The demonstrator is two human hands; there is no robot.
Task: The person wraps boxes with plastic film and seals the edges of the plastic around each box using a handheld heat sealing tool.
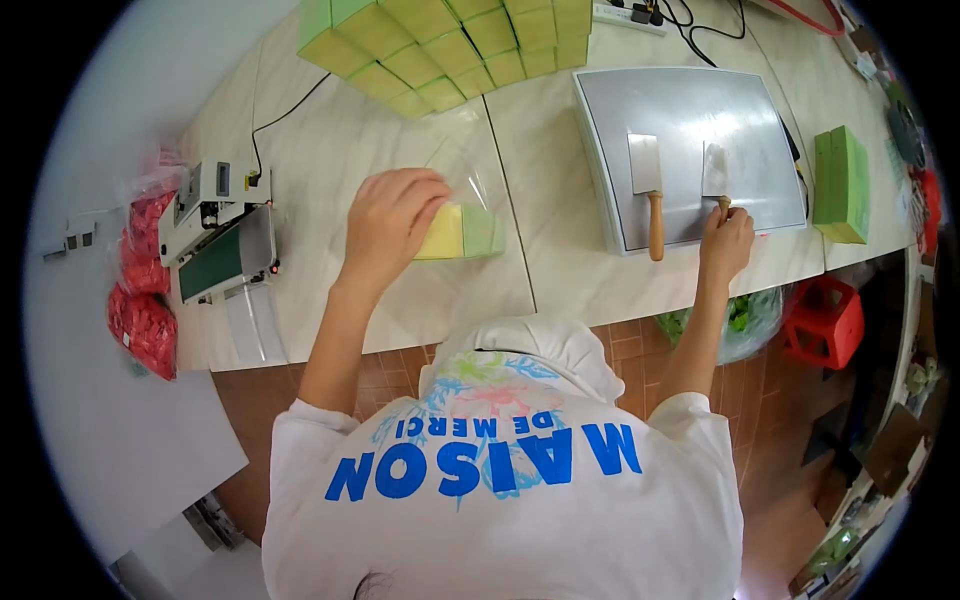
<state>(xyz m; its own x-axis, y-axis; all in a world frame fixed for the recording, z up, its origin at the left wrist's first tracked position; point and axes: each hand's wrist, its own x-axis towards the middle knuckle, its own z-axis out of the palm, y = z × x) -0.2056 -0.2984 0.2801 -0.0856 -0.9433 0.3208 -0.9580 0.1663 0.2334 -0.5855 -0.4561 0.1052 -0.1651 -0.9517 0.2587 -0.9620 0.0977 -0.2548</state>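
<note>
My left hand [392, 222] is closed over the left end of a small yellow-and-green box [452, 236] lying on the table. Clear plastic film [480, 190] sticks out loosely around the box's far side. Farther right, the fingers of my right hand [729, 243] grip the wooden handle of a scraper [716, 172], its metal blade lying on a grey flat metal plate [690, 100]. A second scraper [646, 172] with a wooden handle lies on the plate to the left of it, untouched.
Stacked green-yellow boxes [460, 50] stand at the back, and more green boxes [842, 185] at the right. A belt machine [225, 235] sits at the left, beside red bags [145, 330]. Clear film sheets [255, 322] lie near the edge. A red stool [825, 318] stands below.
</note>
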